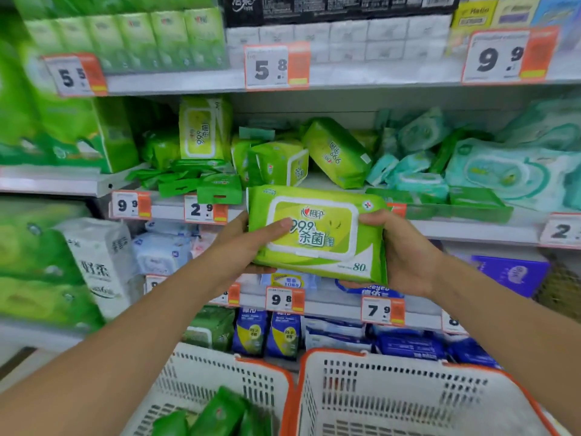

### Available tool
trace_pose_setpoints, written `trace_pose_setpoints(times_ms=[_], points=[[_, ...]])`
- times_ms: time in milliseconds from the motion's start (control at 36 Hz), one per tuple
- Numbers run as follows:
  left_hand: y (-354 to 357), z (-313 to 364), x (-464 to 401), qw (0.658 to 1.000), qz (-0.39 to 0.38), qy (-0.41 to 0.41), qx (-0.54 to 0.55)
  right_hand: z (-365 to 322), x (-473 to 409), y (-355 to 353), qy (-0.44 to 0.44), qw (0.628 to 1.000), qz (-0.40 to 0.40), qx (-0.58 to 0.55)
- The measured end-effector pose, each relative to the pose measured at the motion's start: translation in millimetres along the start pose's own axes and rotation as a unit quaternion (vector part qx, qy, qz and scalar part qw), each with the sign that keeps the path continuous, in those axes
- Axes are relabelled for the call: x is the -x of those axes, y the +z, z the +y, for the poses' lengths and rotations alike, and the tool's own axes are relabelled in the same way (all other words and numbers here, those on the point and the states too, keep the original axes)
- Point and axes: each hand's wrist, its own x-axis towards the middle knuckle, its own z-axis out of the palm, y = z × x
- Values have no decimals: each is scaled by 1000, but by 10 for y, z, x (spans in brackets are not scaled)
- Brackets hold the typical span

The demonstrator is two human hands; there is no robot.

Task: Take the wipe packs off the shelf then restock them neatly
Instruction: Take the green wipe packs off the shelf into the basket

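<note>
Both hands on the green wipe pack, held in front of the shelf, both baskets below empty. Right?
Not quite. In the head view the left basket is not empty: green packs lie in it. Only the right basket shows nothing inside. The rest holds: left hand and right hand grip the green wipe pack in front of the shelf.

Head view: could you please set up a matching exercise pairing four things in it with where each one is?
Things:
1. large green pack
2. left basket
3. right basket
4. teal packs

Places or states:
A. shows no goods inside
B. held between both hands
C. on the shelf, right of the green packs
D. has green packs in it

Pairs: 1-B, 2-D, 3-A, 4-C. The left hand and right hand grip the pack's two ends.
</note>
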Motion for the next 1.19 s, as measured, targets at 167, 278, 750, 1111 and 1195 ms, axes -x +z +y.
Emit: trace_pose_setpoints(times_ms=[167, 278, 750, 1111, 1195], points=[[-164, -229, 269, 995, -25, -85, -41, 526, -21, 159, 41, 994, 54, 85], [-492, -784, 593, 963, -45, -252, -84, 1206, -52, 412, 170, 977, 58, 113], [-708, -430, -66, 945, 109, 51, -305, 683, -788, 972, -149, 949, 156, 228], [476, 224, -1424, 685, -8, 234, -690, -1141, -1469, -675, -156, 766, 332, 528], [419, 186, -1544, 714, -44, 174, -676, -1238, -1767, -658, -107, 774, 276, 560]])
